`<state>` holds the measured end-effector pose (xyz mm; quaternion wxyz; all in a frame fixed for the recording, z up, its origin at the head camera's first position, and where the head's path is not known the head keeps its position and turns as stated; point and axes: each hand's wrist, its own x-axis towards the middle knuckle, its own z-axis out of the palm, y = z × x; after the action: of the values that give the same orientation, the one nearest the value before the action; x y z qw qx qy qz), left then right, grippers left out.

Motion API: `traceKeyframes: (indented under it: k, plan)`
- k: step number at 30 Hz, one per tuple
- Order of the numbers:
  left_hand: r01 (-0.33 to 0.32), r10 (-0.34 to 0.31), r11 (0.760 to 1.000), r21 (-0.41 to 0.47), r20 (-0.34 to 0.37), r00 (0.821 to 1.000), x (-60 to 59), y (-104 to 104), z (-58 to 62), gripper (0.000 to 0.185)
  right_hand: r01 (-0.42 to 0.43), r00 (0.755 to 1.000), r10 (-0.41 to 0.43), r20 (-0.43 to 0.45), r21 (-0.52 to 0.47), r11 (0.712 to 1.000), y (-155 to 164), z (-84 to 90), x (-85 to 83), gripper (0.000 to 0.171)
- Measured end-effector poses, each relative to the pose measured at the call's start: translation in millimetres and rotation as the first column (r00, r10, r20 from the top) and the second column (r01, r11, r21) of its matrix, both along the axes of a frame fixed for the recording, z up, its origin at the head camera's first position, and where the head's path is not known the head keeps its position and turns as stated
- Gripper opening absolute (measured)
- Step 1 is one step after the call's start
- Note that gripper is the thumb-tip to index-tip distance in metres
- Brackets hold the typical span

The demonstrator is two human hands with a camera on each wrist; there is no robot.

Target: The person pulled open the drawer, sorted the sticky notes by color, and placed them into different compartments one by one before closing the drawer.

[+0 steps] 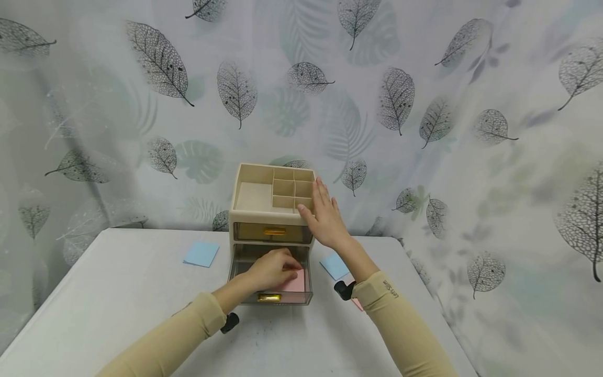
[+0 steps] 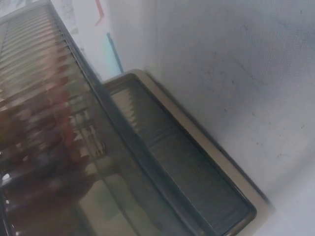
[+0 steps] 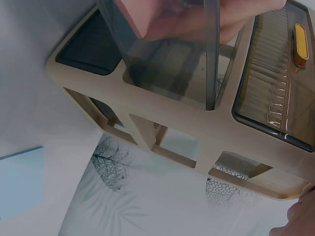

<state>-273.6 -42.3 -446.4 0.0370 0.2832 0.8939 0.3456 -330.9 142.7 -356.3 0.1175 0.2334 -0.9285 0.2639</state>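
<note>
A cream desktop organizer (image 1: 273, 217) with smoky clear drawers stands on the table, its middle drawer (image 1: 245, 256) pulled out. Inside that drawer my left hand (image 1: 273, 269) has its fingers curled at a pink paper square (image 1: 293, 283) and pinches it near the edge. Through the clear drawer side, the right wrist view shows the pink paper's corner (image 3: 141, 22) against the fingers. My right hand (image 1: 327, 217) rests with straightened fingers on the organizer's upper right side. The top drawer (image 1: 249, 232) and the bottom drawer (image 2: 182, 157) are closed.
Blue paper squares (image 1: 201, 254) lie left of the organizer, and more blue paper (image 1: 335, 266) lies to its right. Another pink paper (image 1: 358, 303) shows partly beneath the right wrist. Divided compartments (image 1: 284, 187) top the organizer. Behind the white table (image 1: 141, 283) hangs a leaf-patterned curtain (image 1: 282, 115).
</note>
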Motion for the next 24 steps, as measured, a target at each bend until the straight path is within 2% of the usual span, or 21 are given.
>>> traceKeyframes:
  k: [5,13,24]
  plan:
    - [0.015,-0.015,1.000,-0.014,-0.027,1.000,-0.2,-0.3,-1.6,0.018,-0.005,1.000,0.005,-0.003,-0.007,1.000,-0.2,0.5,0.5,0.083]
    - [0.007,-0.007,1.000,-0.028,-0.015,1.000,-0.7,0.2,-5.0,0.019,-0.006,1.000,0.006,0.009,-0.004,1.000,0.3,1.1,1.7,0.082]
    - [0.010,-0.010,1.000,-0.018,0.002,1.000,4.5,-0.1,-0.4,0.019,0.005,1.000,-0.004,-0.011,0.014,1.000,0.4,-1.2,0.1,0.083]
